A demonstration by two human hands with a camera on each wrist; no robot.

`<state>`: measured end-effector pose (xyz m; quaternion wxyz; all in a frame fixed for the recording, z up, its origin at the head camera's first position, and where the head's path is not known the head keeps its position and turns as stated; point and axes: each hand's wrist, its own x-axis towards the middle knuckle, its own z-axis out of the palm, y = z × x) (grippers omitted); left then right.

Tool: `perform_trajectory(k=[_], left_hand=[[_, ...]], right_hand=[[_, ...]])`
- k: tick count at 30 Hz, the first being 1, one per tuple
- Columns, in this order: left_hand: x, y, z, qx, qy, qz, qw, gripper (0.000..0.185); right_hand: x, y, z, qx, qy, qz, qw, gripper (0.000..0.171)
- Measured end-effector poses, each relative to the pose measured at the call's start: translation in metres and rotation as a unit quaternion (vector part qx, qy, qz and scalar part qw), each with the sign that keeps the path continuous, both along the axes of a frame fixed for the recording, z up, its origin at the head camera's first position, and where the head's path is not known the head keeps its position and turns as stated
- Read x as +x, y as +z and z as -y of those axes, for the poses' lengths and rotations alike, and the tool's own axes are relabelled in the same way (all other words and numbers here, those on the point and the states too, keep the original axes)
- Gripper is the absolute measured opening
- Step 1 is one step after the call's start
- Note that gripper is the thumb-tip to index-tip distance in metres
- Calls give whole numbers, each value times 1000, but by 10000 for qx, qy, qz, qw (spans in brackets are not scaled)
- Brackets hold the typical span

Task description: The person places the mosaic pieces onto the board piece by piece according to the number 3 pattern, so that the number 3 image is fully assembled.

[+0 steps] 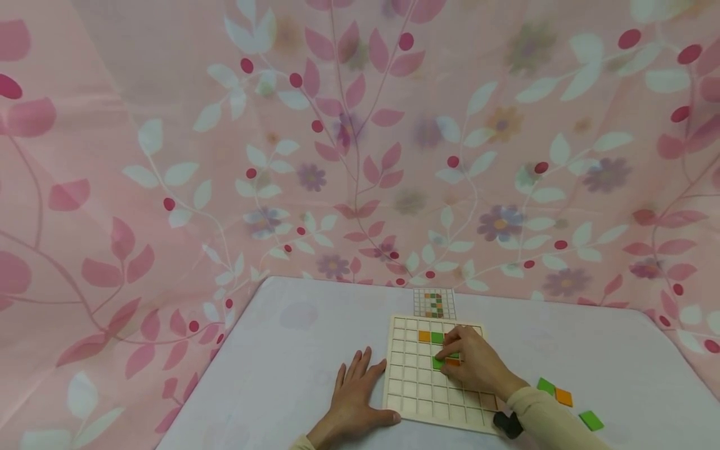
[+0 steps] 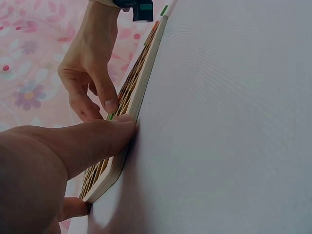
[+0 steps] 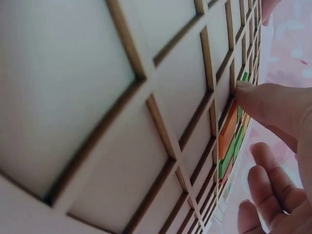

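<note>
Wooden grid board (image 1: 413, 387) lies flat on the white surface (image 1: 292, 369), near its front edge. Left hand (image 1: 354, 390) rests flat beside the board's left edge, fingers spread, thumb against the frame. Right hand (image 1: 475, 362) over the board's middle, grip pressed together, fingertips pinching a green tile (image 1: 438, 362) into a cell. Orange tile (image 1: 424, 336) sits two rows above. Loose tiles (image 1: 562, 396) lie right of the board. Small pattern card (image 1: 434, 302) behind it.
</note>
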<state>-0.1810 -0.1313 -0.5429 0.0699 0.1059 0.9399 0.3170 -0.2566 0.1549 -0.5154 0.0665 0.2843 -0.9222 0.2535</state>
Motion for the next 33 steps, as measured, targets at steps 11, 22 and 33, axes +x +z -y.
perform_trajectory(k=[11, 22, 33], left_hand=[[2, 1, -2, 34, 3, -32, 10000, 101], [2, 0, -2, -19, 70, -67, 10000, 101], [3, 5, -5, -37, 41, -64, 10000, 100]], right_hand=[[6, 13, -18, 121, -388, -97, 9991, 21], [7, 23, -94, 579, -1126, 16, 9920, 21], [28, 15, -161, 976, -1633, 702, 9792, 25]])
